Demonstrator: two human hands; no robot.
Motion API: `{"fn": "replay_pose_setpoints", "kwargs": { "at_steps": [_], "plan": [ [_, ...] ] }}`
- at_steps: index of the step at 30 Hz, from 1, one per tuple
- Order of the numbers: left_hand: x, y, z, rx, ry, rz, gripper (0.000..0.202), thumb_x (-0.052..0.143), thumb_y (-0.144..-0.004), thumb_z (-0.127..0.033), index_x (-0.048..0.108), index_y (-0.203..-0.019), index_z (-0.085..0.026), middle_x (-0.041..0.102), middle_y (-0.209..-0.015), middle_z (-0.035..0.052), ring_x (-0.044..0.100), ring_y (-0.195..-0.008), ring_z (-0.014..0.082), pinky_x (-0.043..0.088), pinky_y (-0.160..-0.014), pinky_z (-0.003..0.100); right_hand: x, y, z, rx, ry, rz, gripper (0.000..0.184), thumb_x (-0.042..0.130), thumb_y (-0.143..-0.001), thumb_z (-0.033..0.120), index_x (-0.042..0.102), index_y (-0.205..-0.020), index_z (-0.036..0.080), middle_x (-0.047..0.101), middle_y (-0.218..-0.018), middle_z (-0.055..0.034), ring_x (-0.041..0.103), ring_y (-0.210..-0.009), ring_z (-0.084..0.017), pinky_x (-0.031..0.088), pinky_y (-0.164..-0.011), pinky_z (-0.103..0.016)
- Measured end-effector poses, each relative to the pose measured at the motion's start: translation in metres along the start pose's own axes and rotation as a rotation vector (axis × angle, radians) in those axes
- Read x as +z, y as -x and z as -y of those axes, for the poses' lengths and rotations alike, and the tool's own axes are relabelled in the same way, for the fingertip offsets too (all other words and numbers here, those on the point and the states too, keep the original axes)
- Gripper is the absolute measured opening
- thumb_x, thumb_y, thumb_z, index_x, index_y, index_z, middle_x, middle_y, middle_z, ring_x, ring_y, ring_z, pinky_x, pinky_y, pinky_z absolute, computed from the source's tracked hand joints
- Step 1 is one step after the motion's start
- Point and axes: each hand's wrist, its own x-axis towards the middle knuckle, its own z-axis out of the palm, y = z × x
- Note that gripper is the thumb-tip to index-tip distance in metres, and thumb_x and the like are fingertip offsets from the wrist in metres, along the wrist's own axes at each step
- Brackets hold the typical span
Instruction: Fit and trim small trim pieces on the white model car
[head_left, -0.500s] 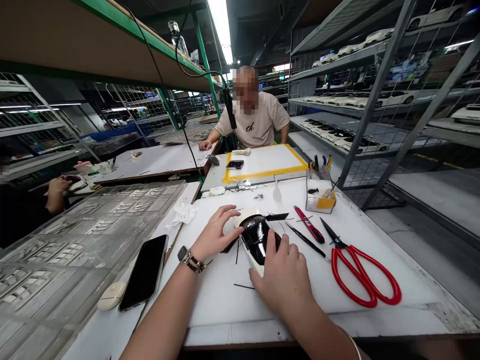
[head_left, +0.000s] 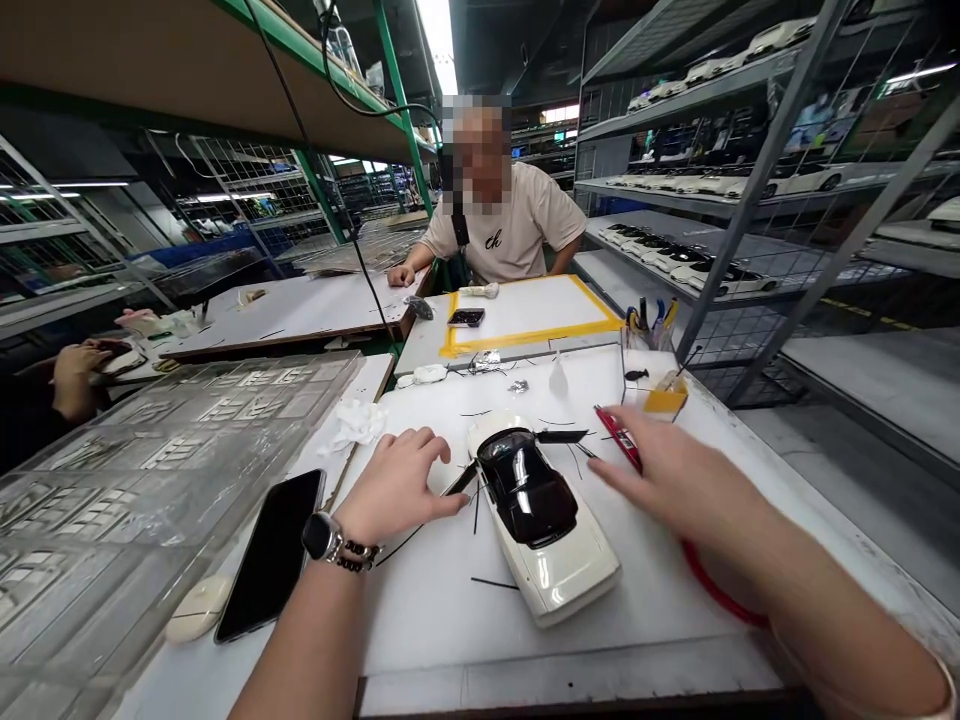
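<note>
A white scale model car [head_left: 544, 540] with a glossy black roof lies on the white work board [head_left: 427, 620], its far end pointing away from me. Flat black parts stick out from both its sides. My left hand [head_left: 397, 487] rests on the board just left of the car, with its fingertips near the left black part. My right hand [head_left: 675, 480] is spread open above a red-handled tool [head_left: 618, 437] right of the car. Red scissors [head_left: 720, 590] lie mostly hidden under my right forearm.
A smartphone [head_left: 271, 555] and white mouse [head_left: 199, 608] lie left, beside a clear moulded plastic sheet [head_left: 165, 490]. A clear tool box [head_left: 649, 375] stands ahead. Beyond, a person sits at a yellow-taped board [head_left: 525, 315]. Another person's hand [head_left: 75, 375] works far left. Shelves of model cars stand right.
Both my hands have let go of the car, which now lies on the board. My right hand has moved right, over the red-handled tool and scissors.
</note>
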Motion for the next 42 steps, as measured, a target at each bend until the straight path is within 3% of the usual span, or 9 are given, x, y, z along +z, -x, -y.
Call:
{"fn": "replay_pose_setpoints", "kwargs": {
  "at_steps": [3, 8, 14, 19, 24, 28, 32, 37, 42],
  "plan": [
    [0.003, 0.003, 0.001, -0.052, -0.016, 0.119, 0.032, 0.062, -0.068, -0.047, 0.056, -0.085, -0.021, 0.06, -0.09, 0.0035, 0.055, -0.091, 0.0264, 0.036, -0.081, 0.041, -0.004, -0.041, -0.015, -0.164, 0.086, 0.024, 0.055, 0.055, -0.083, 0.044, 0.045, -0.131, 0.019, 0.057, -0.121, -0.0109, 0.053, -0.111, -0.029, 0.045, -0.085, -0.038],
    [0.006, 0.001, -0.001, -0.063, -0.007, 0.149, 0.016, 0.056, -0.072, -0.035, 0.055, -0.079, -0.021, 0.061, -0.085, 0.0021, 0.057, -0.085, 0.0235, 0.036, -0.079, 0.039, 0.011, -0.079, -0.014, -0.347, 0.009, 0.193, 0.041, 0.057, -0.081, 0.029, 0.052, -0.122, 0.024, 0.063, -0.108, -0.0046, 0.058, -0.098, -0.022, 0.043, -0.078, -0.029],
    [0.007, -0.003, 0.002, -0.139, -0.038, 0.073, 0.019, 0.054, -0.073, -0.034, 0.055, -0.086, -0.019, 0.063, -0.092, 0.0059, 0.056, -0.092, 0.0267, 0.034, -0.081, 0.042, 0.018, -0.069, 0.005, -0.398, 0.034, 0.215, 0.027, 0.053, -0.081, 0.024, 0.06, -0.107, 0.026, 0.066, -0.084, -0.0006, 0.06, -0.081, -0.019, 0.038, -0.064, -0.027],
    [0.008, -0.006, 0.005, -0.222, -0.105, 0.027, 0.022, 0.056, -0.074, -0.033, 0.055, -0.092, -0.02, 0.063, -0.099, 0.0069, 0.056, -0.096, 0.029, 0.035, -0.082, 0.044, 0.022, -0.061, 0.013, -0.434, 0.082, 0.178, 0.029, 0.05, -0.083, 0.024, 0.056, -0.111, 0.024, 0.066, -0.084, -0.0027, 0.059, -0.084, -0.022, 0.039, -0.071, -0.03],
    [0.012, -0.007, 0.001, -0.273, -0.212, -0.048, 0.033, 0.054, -0.078, -0.032, 0.052, -0.108, -0.018, 0.057, -0.104, 0.0097, 0.057, -0.093, 0.0298, 0.04, -0.081, 0.045, 0.024, -0.071, 0.002, -0.397, 0.18, 0.071, 0.028, 0.04, -0.087, 0.018, 0.057, -0.109, 0.019, 0.066, -0.087, -0.0056, 0.059, -0.083, -0.022, 0.038, -0.081, -0.035],
    [0.013, -0.007, -0.017, -0.195, -0.033, -0.25, 0.042, 0.048, -0.082, -0.032, 0.041, -0.122, -0.021, 0.049, -0.112, 0.0096, 0.06, -0.082, 0.0213, 0.047, -0.071, 0.037, 0.018, -0.077, -0.01, -0.333, 0.17, 0.057, 0.024, 0.046, -0.087, 0.03, 0.055, -0.105, 0.017, 0.066, -0.088, -0.0057, 0.06, -0.082, -0.023, 0.039, -0.078, -0.035],
    [0.011, -0.012, -0.046, -0.178, 0.172, -0.355, 0.043, 0.047, -0.085, -0.048, 0.04, -0.12, -0.025, 0.048, -0.116, 0.0071, 0.061, -0.073, 0.0154, 0.049, -0.059, 0.03, 0.009, -0.066, -0.016, -0.248, 0.227, 0.146, 0.022, 0.05, -0.083, 0.04, 0.053, -0.088, 0.018, 0.063, -0.074, -0.0055, 0.06, -0.07, -0.024, 0.036, -0.057, -0.03],
    [0.008, -0.031, -0.081, -0.198, -0.041, -0.221, 0.056, 0.042, -0.081, -0.065, 0.041, -0.12, -0.024, 0.05, -0.116, 0.0086, 0.063, -0.071, 0.0204, 0.042, -0.051, 0.031, 0.008, -0.049, -0.017, -0.267, 0.279, 0.403, 0.015, 0.053, -0.077, 0.033, 0.056, -0.074, 0.018, 0.063, -0.074, -0.007, 0.062, -0.068, -0.026, 0.035, -0.052, -0.029],
    [0.012, -0.049, -0.102, -0.22, -0.225, -0.114, 0.054, 0.043, -0.08, -0.061, 0.044, -0.115, -0.02, 0.052, -0.101, 0.0104, 0.062, -0.069, 0.025, 0.041, -0.055, 0.034, 0.012, -0.046, -0.015, -0.309, 0.25, 0.463, 0.012, 0.051, -0.074, 0.022, 0.061, -0.076, 0.016, 0.065, -0.079, -0.0094, 0.063, -0.071, -0.025, 0.037, -0.053, -0.029]
  ]
}}
